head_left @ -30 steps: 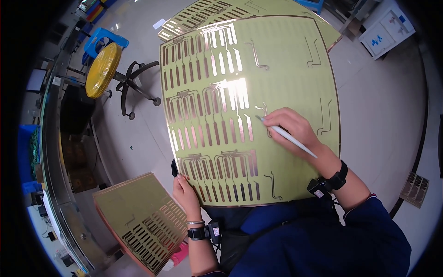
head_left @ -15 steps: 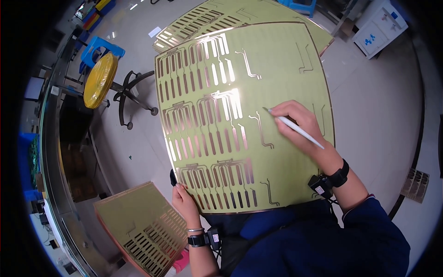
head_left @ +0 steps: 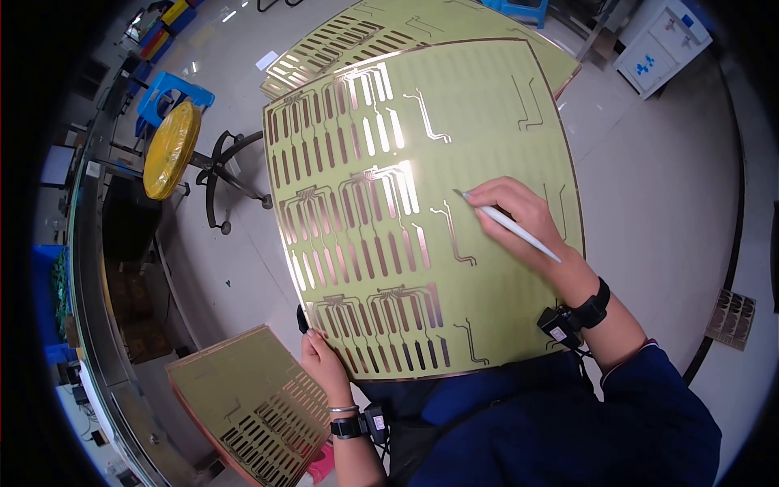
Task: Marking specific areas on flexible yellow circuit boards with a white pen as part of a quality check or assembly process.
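Note:
A large pale-green circuit board panel (head_left: 495, 316) with rows of copper traces leans over my lap, its near edge low against me. My left hand (head_left: 324, 367) is closed on its lower left edge, fingers partly hidden by the board. In my right hand (head_left: 519, 217) is a slim white-handled craft knife (head_left: 523, 233), pinched like a pen. Its thin dark tip points up and left, just above the middle row's angled traces at the board's centre. Whether the tip touches the surface I cannot tell.
Further panels (head_left: 454, 24) lie behind the board. A stack of similar panels (head_left: 219, 365) stands at lower left. Left are a yellow-covered swivel stool (head_left: 172, 150) and a blue plastic stool (head_left: 191, 88). A white cabinet (head_left: 661, 49) stands at far right.
The board and the stools sit slightly further left in the picture. The knife in my right hand has shifted a little left along with them. My left hand keeps its hold on the edge.

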Motion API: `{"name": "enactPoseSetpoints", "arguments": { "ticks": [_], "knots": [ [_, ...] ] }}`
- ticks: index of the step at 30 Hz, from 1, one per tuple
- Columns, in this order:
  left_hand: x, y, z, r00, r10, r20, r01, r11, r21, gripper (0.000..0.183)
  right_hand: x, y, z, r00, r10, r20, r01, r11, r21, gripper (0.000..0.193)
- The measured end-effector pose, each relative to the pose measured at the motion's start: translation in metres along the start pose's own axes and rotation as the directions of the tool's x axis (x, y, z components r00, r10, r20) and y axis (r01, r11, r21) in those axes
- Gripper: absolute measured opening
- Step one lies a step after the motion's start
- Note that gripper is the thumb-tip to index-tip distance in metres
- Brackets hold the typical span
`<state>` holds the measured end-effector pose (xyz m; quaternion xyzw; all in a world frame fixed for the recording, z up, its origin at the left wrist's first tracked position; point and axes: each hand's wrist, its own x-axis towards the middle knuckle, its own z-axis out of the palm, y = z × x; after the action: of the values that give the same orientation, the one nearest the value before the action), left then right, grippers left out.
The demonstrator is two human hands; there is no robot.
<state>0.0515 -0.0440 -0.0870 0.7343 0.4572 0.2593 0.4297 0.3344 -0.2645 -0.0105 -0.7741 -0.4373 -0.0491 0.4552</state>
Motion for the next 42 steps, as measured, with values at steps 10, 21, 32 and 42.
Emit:
{"name": "enactPoseSetpoints", "arguments": {
  "ticks": [10, 21, 32, 42],
  "knots": [
    [0.0, -0.004, 0.0, 1.0, 0.001, -0.005, -0.001, 1.0, -0.002, 0.037, 0.0, -0.001, 0.0, 1.0, 0.017, 0.004, -0.017, 1.0, 0.019, 0.015],
    [0.001, -0.006, -0.003, 1.0, -0.016, -0.005, 0.016, 1.0, 0.0, 0.037, 0.012, -0.006, 0.006, 0.997, 0.049, 0.054, -0.055, 0.992, 0.116, 0.014],
    [0.002, -0.007, -0.002, 1.0, -0.016, 0.007, 0.017, 1.0, -0.015, 0.037, 0.012, -0.004, 0.01, 0.998, 0.053, 0.033, -0.055, 0.997, 0.056, 0.015],
    [0.002, -0.005, -0.002, 1.0, -0.028, 0.008, 0.028, 0.999, -0.041, 0.036, 0.016, -0.005, 0.011, 0.999, 0.039, -0.001, -0.039, 0.998, 0.055, 0.013]
  ]
}}
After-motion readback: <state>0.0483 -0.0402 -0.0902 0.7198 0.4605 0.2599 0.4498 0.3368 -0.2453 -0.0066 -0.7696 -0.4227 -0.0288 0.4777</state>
